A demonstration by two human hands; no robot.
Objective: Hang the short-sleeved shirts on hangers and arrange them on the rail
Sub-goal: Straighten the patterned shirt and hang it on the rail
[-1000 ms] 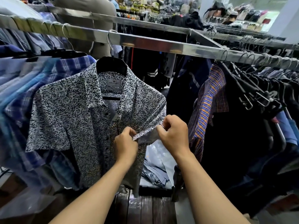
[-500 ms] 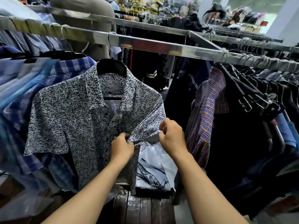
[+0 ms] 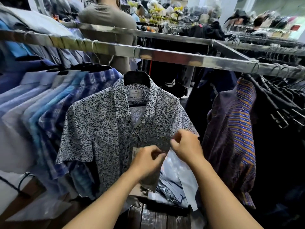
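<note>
A white short-sleeved shirt with a dark leaf print (image 3: 102, 129) hangs on a black hanger (image 3: 136, 78) hooked over the steel rail (image 3: 173, 57). It faces me, collar open, with a paper tag near its buttons. My right hand (image 3: 186, 146) pinches the hem of the shirt's right-hand sleeve. Just below and left of it, my left hand (image 3: 148, 161) has its fingers curled on the same sleeve edge. Motion blur hides the exact fingertip contact.
Blue and checked shirts (image 3: 54, 103) crowd the rail to the left. A purple and orange striped shirt (image 3: 237, 129) and bare black hangers (image 3: 280, 109) hang to the right. Bagged shirts (image 3: 175, 179) lie below on a wooden surface. A person (image 3: 109, 22) stands behind the rail.
My two hands have drawn closer together on the sleeve hem, and the sleeve now lies flatter against the shirt. The shirt and hanger stay at the same spot on the rail.
</note>
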